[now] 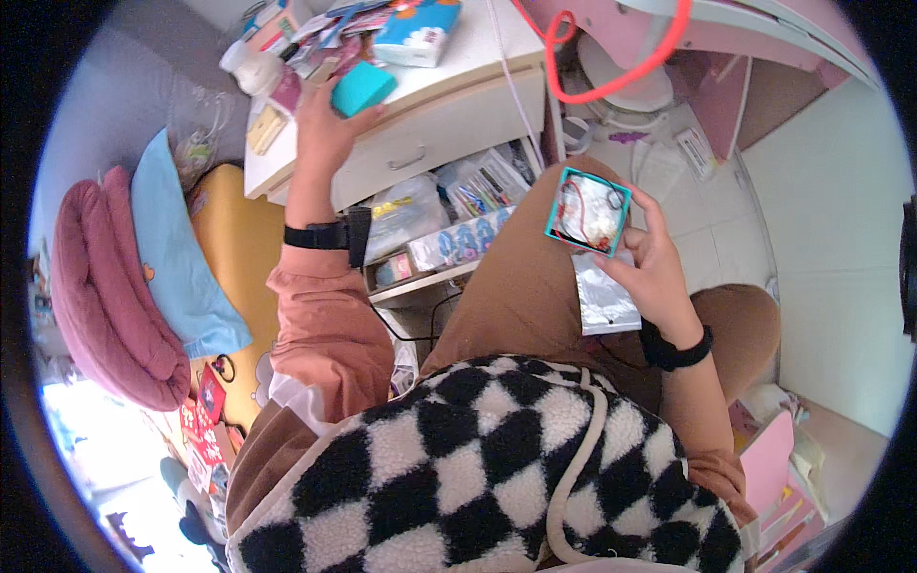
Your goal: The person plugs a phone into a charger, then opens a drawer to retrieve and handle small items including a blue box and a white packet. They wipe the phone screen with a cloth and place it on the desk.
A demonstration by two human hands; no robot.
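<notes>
Over the front edge of the white cabinet top, my left hand (327, 129) has its thumb and fingers around a small teal box lid (364, 89). Above my thigh, my right hand (652, 263) grips an open teal box (549, 222) by its right side and lower edge. White padding (592, 212) fills that box, with a red cord and a thin dark loop lying on it. Just below, a clear plastic bag (607, 298) rests on my lap, partly covered by my right hand.
The cabinet (458, 119) has an open lower drawer (458, 244) with bags and small packets. A tissue pack (417, 33), a pale bottle (256, 72) and a small wooden block (266, 129) stand on top. A red cable (621, 91) hangs at upper right. Left lie a pink rolled quilt (110, 296) and blue pillow (181, 258).
</notes>
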